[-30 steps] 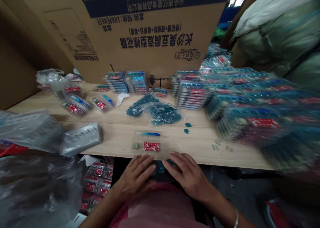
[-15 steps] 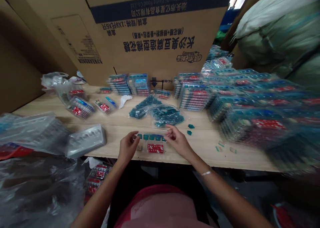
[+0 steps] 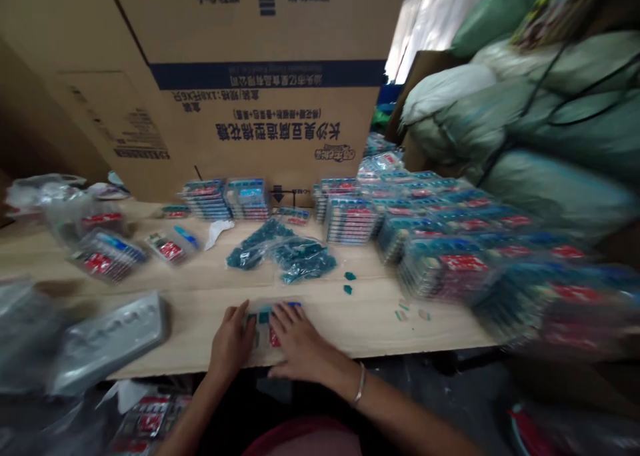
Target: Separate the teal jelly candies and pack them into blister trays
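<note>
A small clear plastic pack (image 3: 264,317) lies on the table in front of me, with teal pieces along its far side and a red printed part lower down. My right hand (image 3: 300,343) rests flat over its right half, fingers stretched out, hiding much of it. At the left edge my left hand (image 3: 233,339) is bent around the pack, thumb and fingers on its rim. Just beyond lie plastic bags of teal pieces (image 3: 305,257). Two loose teal pieces (image 3: 349,283) are to their right.
Stacked filled packs (image 3: 445,263) crowd the right side, and more stacks (image 3: 247,199) stand against a large cardboard box (image 3: 270,133). Empty clear trays (image 3: 113,339) lie at the left edge. Several small pale-and-teal bits (image 3: 413,311) are scattered at front right. Big sacks (image 3: 525,123) rise behind.
The view has tilted up and turned right. My right hand has gone from a pinch at the pack's right edge to lying flat across it. My left hand stays at the left edge.
</note>
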The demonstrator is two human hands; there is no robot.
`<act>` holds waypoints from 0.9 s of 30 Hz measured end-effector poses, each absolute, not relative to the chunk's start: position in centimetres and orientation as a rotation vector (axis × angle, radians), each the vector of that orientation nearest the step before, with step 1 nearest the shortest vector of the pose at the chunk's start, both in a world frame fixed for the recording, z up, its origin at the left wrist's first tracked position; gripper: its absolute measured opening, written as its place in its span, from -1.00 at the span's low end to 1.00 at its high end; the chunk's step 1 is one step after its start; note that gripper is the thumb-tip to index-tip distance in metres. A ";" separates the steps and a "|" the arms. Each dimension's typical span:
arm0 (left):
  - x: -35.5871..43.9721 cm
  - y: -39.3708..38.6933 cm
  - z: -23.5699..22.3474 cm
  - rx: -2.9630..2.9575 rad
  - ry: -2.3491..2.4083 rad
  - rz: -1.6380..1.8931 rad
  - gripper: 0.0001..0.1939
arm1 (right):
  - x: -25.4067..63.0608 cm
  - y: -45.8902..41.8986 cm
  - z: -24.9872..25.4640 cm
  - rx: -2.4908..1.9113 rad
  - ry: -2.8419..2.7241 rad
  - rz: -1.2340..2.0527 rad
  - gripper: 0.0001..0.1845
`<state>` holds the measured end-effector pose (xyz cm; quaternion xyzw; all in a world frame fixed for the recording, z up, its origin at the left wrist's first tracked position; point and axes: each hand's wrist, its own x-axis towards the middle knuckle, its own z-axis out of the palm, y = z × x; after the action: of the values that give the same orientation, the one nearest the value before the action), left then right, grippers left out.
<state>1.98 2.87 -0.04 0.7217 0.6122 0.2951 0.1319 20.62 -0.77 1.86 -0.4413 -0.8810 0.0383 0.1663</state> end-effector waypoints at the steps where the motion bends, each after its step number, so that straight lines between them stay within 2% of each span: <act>1: 2.1 2.5 -0.5 2.106 1.768 0.878 -0.62 | 20.2 -1.4 1.5 -1.250 -2.562 0.024 -0.03; 2: 2.2 2.1 -0.9 2.116 1.757 0.892 -0.62 | 19.9 -2.1 1.0 -1.266 -2.592 -0.073 -0.07; 5: 2.9 0.7 -1.6 2.150 1.697 0.849 -0.62 | 20.4 -4.1 -0.6 -1.351 -2.598 -0.324 -0.44; 7: 3.5 0.9 -1.0 2.185 1.626 0.716 -0.68 | 21.7 -5.3 -1.1 -1.356 -2.599 -0.388 -0.54; 10: 4.9 4.1 1.8 2.316 1.527 0.611 -0.79 | 24.2 -6.9 -0.3 -1.277 -2.641 -0.352 -0.52; 11: 5.5 5.8 3.0 2.386 1.534 0.680 -0.76 | 24.9 -7.3 0.3 -1.262 -2.651 -0.320 -0.52; 14: 7.7 11.5 5.8 2.609 1.590 0.764 -0.52 | 26.5 -8.0 2.6 -1.279 -2.632 -0.191 -0.52; 17: 9.3 15.8 6.4 2.683 1.676 0.535 -0.31 | 27.8 -7.6 5.1 -1.298 -2.491 -0.059 -0.49; 22: 8.8 16.7 5.1 2.668 1.662 0.254 -0.46 | 29.8 -1.5 9.3 -1.149 -2.134 -0.169 -0.46; 25: 7.7 14.2 4.3 2.693 1.635 0.292 -0.50 | 29.2 6.3 11.5 -1.179 -2.086 -0.179 -0.49; 27: 6.9 12.0 3.4 2.702 1.640 0.375 -0.50 | 28.0 12.3 12.3 -1.383 -2.137 -0.112 -0.50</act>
<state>6.92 11.99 3.38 0.8487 0.5151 0.1178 -0.0210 28.04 12.30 12.34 -0.5191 -0.8021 -0.0419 0.2923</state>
